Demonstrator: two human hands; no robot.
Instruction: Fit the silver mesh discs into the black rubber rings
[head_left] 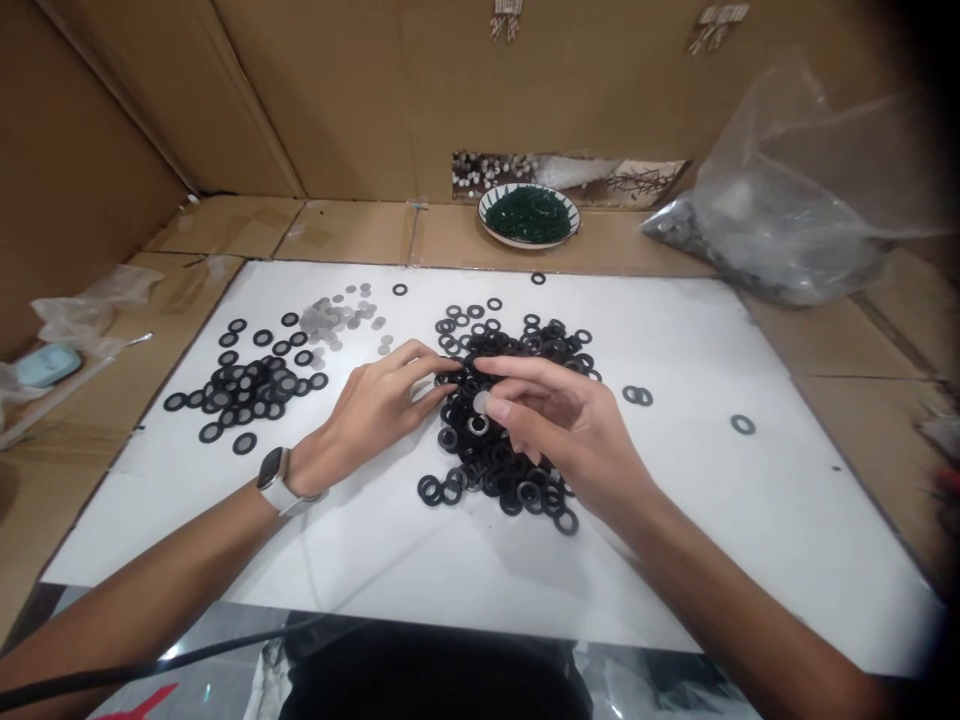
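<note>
Cardboard walls (337,100) are framing the right grip (581,415) pinching a pale disc (480,402), probably light, best held edgewise; whether the left grip (375,400) is clasping black rings (501,482) is looking uncertain.

Heaped flat black rings (501,482) are lying beneath the right hand (559,405), just right of the left hand (375,400); grey-centred black rings (244,390) are lying left of both, small round grey discs (330,318) beyond the left; a round white-rimmed plate (525,243) is sitting beyond both.

No text, label, brand, number or sign can be read (the dark-faced, pale-banded wristwatch (273,469) included).
</note>
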